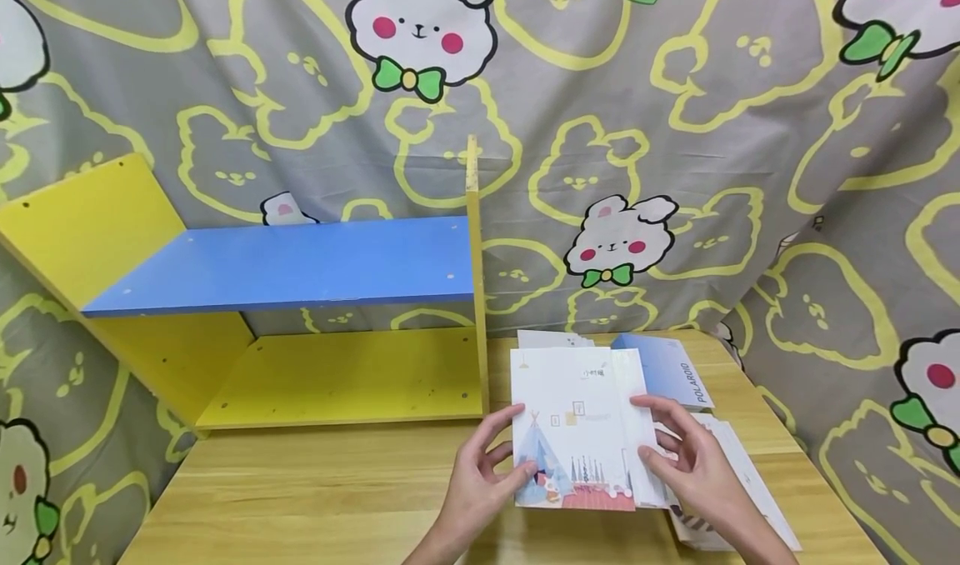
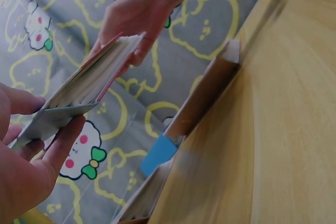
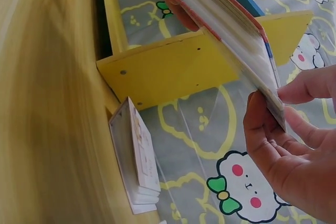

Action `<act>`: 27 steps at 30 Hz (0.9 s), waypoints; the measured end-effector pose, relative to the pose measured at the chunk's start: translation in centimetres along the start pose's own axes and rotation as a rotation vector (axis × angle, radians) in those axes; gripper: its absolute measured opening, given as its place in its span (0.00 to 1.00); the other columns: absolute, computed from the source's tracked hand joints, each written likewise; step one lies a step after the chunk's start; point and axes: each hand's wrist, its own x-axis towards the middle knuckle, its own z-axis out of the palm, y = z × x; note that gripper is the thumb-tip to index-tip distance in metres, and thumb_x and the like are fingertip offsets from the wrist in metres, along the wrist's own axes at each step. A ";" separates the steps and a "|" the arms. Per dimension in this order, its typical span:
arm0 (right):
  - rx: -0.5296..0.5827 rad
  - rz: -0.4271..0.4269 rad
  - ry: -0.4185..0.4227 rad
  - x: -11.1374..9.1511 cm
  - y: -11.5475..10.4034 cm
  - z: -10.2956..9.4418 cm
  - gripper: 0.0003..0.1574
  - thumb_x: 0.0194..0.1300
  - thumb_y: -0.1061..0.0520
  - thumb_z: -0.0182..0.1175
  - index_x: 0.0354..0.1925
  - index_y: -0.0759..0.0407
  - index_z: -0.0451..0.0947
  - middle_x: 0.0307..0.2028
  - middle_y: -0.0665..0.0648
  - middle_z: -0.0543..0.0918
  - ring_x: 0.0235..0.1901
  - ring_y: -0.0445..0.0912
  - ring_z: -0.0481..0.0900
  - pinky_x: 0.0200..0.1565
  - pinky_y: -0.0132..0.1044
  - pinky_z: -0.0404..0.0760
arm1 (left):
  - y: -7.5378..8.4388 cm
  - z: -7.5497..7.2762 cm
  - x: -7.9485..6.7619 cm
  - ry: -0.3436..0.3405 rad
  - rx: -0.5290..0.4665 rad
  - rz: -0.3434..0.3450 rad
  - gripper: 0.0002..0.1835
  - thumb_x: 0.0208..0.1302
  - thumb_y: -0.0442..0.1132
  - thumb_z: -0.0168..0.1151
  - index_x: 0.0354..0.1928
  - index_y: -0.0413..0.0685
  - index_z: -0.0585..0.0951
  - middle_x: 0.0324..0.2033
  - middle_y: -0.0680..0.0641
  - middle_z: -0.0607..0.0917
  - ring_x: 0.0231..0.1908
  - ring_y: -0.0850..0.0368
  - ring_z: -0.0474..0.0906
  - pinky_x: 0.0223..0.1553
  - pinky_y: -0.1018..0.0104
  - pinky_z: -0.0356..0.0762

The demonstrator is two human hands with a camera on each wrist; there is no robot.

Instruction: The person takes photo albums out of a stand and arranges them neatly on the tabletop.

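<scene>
A white book (image 1: 558,432) with a blue tent and a pink strip printed on its cover is held above the table. My left hand (image 1: 487,469) grips its left edge, thumb on the front cover. At the opposite edge my right hand (image 1: 697,457) pinches a white strip, a flap or cover edge, that sticks out past the cover. In the left wrist view the thick page block of the book (image 2: 86,80) shows between reddish-edged covers. The right wrist view shows the right thumb and fingers on a thin edge of the book (image 3: 231,30).
A yellow shelf unit with a blue board (image 1: 300,265) stands on the wooden table (image 1: 315,498) at the left. Behind and right of the book lie a blue POLAROID box (image 1: 667,369) and a stack of white books (image 1: 750,482). A patterned curtain (image 1: 570,90) hangs behind.
</scene>
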 end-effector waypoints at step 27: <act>-0.045 0.077 0.041 -0.7 1.3 -0.3 0.33 0.70 0.68 0.63 0.69 0.60 0.68 0.62 0.52 0.75 0.49 0.42 0.82 0.42 0.35 0.87 | -1.6 0.8 -0.3 0.049 0.022 -0.038 0.35 0.61 0.20 0.65 0.71 0.41 0.70 0.72 0.33 0.65 0.57 0.43 0.79 0.47 0.53 0.86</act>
